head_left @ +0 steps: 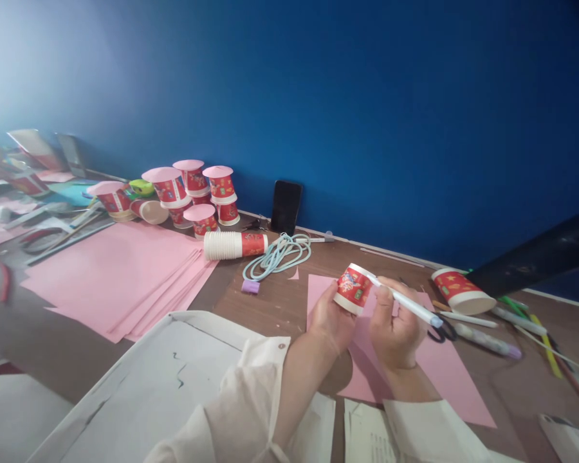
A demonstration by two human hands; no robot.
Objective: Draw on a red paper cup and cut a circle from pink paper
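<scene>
My left hand (332,318) is wrapped round a small red paper cup (353,287) with a colourful print and white rims, lifted above the pink paper (448,370). In my right hand (396,321) is a slim white pen (410,305), its tip against or close to the cup's rim on the right side. Whether the tip touches the cup I cannot tell. Black scissor handles (444,331) show just right of my right hand, partly covered.
Several red cups topped with pink discs (166,186), a nested cup stack (226,245) and pink sheets (120,273) are at left. A phone (286,206) leans on the blue wall behind a coiled cable (282,254). Another cup (463,291) and a glue tube (487,339) lie right.
</scene>
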